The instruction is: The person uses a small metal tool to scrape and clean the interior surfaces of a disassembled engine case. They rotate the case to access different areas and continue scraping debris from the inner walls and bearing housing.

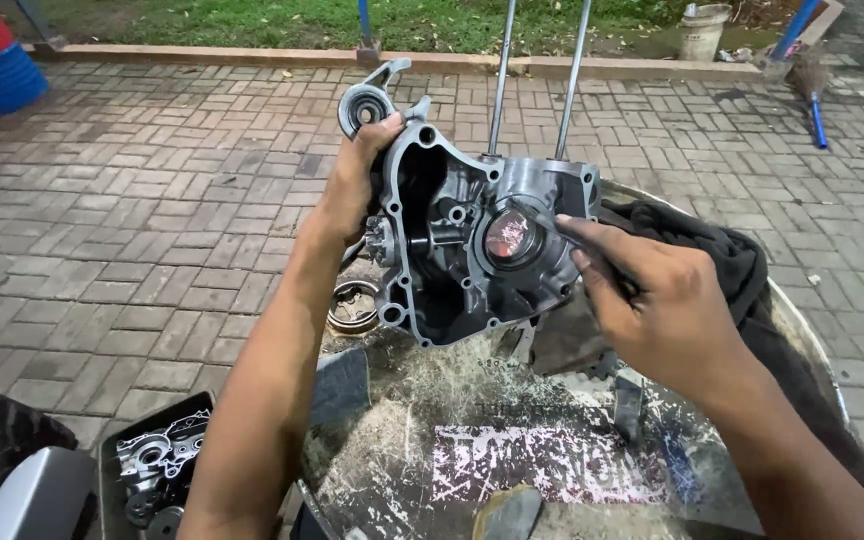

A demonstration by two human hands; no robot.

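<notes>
Grey cast-metal engine casing (462, 240) stands tilted above the scuffed round bench (512, 470); our left hand (357, 180) grips its upper edge, fingers clenched around it. Our right hand (652, 300) pinches a thin dark tool (537, 215), tip at the casing's round bearing opening (510, 237).

Two bare forearms come in from the bottom of the frame, no sleeves showing up to the frame edge. Left hand (357, 175) upper centre, right hand (657, 300) centre right. No gloves, rings, watch or wristbands visible. Fingers look grimy, nails short.
</notes>
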